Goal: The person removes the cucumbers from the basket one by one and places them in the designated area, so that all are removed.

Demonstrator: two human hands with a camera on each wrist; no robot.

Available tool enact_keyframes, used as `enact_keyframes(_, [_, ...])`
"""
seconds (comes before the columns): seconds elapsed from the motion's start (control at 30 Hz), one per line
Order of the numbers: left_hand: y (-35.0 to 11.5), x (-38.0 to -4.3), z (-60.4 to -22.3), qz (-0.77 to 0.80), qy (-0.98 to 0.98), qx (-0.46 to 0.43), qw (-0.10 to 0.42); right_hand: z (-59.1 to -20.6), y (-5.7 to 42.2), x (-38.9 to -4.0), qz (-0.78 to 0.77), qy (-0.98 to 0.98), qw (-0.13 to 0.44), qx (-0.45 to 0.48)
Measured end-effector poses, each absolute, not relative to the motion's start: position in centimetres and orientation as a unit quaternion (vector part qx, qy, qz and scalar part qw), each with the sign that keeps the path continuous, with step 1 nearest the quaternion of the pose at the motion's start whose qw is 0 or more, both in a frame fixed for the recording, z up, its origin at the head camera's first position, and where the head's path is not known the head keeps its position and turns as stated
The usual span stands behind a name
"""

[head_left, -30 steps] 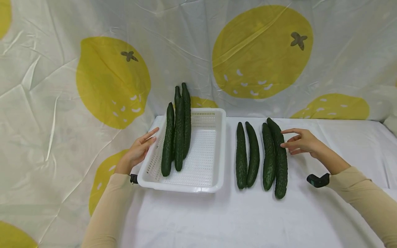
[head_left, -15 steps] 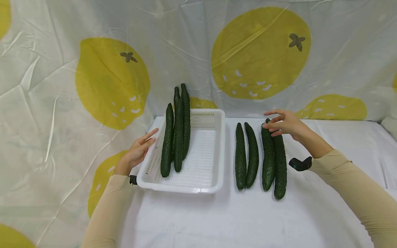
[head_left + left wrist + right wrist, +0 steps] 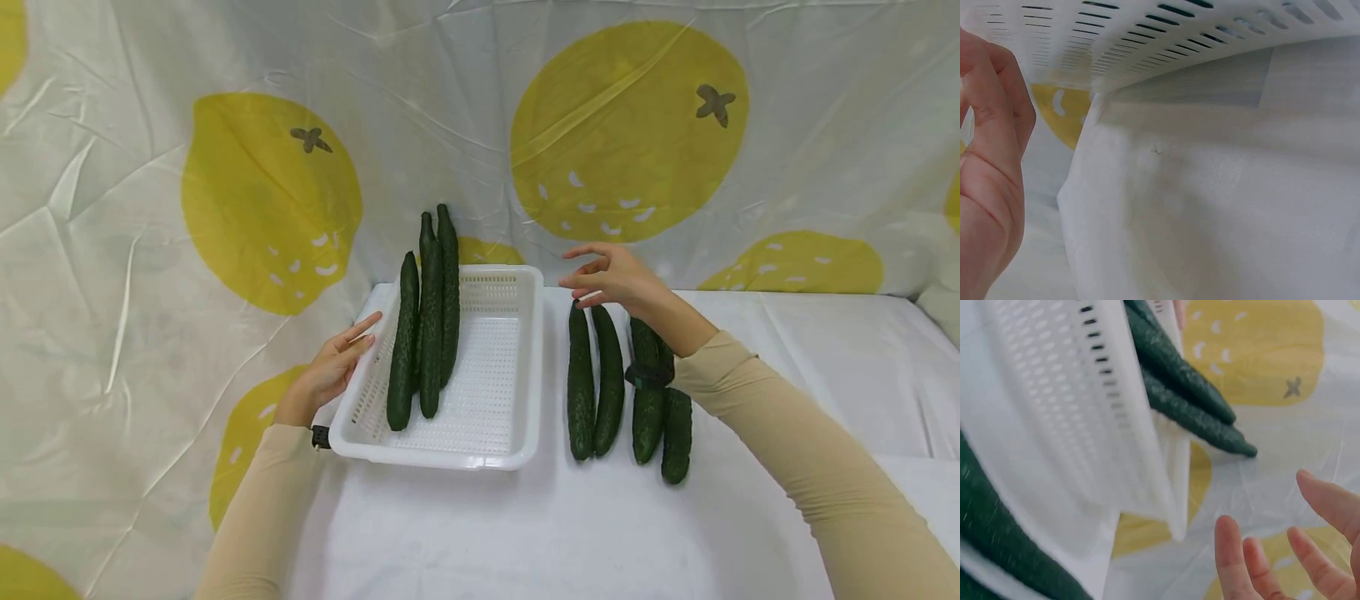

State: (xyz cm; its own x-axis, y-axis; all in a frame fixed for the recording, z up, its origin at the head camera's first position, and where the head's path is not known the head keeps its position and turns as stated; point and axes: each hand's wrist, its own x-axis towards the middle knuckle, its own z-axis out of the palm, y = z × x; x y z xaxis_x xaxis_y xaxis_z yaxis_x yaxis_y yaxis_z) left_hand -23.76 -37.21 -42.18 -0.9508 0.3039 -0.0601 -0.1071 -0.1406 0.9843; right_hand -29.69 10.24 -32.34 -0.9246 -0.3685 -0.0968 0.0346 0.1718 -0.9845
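Observation:
In the head view, a white perforated plastic basket [image 3: 532,375] stands at the table's left, with several dark green cucumbers [image 3: 431,333] leaning over its far rim. My left hand [image 3: 324,379] rests against the basket's left side, fingers extended. The left wrist view shows that hand [image 3: 991,150] below the basket wall [image 3: 1141,37]. My right hand [image 3: 618,279] holds nothing and hovers, fingers spread, by the far tips of two cucumbers [image 3: 581,392] right of the basket. Another pair of cucumbers [image 3: 648,429] lies partly hidden under my right wrist.
A white cloth covers the table [image 3: 465,533]. Behind it and on the left hangs a pale sheet [image 3: 435,100] printed with yellow lemons. Black wrist devices show at both cuffs; the right one [image 3: 648,373] is above the right-hand cucumbers.
My right hand has moved left, from beside the rightmost cucumber, over the right pair, to the far ends of the left pair. My left hand and the basket have stayed put.

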Motion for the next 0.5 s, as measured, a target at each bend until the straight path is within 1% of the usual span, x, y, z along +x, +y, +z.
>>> enact_keyframes(0.27, [-37.3,-23.7,-42.4,0.753,0.638,0.078,0.14,-32.3,5.3,-30.6,-0.686,0.699,0.179,-0.095])
enact_keyframes(0.5, [-37.2,-23.9,-42.2,0.751,0.64,0.083,0.139,-32.9,1.3,-31.1,-0.708,0.676,0.183,-0.087])
